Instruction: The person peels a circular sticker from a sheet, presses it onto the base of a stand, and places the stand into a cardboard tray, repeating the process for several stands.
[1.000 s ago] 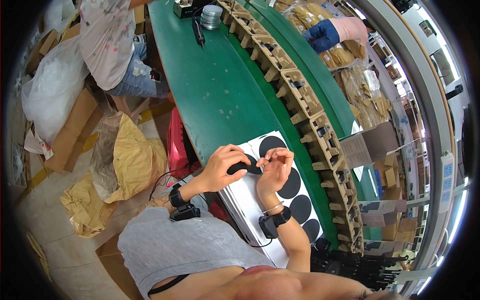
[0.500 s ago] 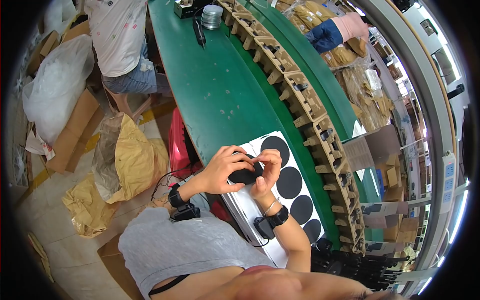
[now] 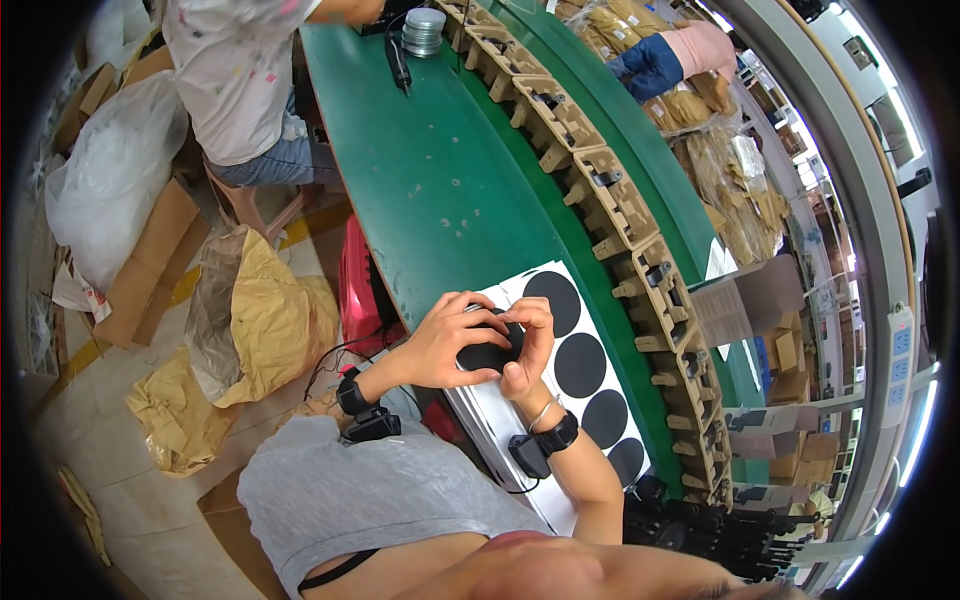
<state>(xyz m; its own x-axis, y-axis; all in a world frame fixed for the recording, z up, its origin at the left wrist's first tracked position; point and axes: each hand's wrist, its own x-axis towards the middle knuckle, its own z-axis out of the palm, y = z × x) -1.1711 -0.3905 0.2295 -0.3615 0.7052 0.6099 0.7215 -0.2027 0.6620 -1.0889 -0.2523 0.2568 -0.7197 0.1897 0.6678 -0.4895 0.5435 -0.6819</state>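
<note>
A black disc, flat and round, lies between my two hands above a stack of white sheets. My left hand is curled over its left side, the fingers bent across the upper edge and the thumb along the lower edge. My right hand closes on the disc's right side, its fingertips meeting those of the left at the top. Their exact grip is partly hidden by the fingers. Beside the right hand, the top white sheet carries several black round pads in a row.
A line of brown moulded trays with small black parts runs along the green bench. A pen-like black tool and a silver stack lie at the far end. One co-worker sits far left. Black parts are piled near right.
The trays have shifted slightly nearer along the line. The co-worker at far left now reaches an arm over the bench. My right hand has moved slightly left, the disc staying between both hands.
</note>
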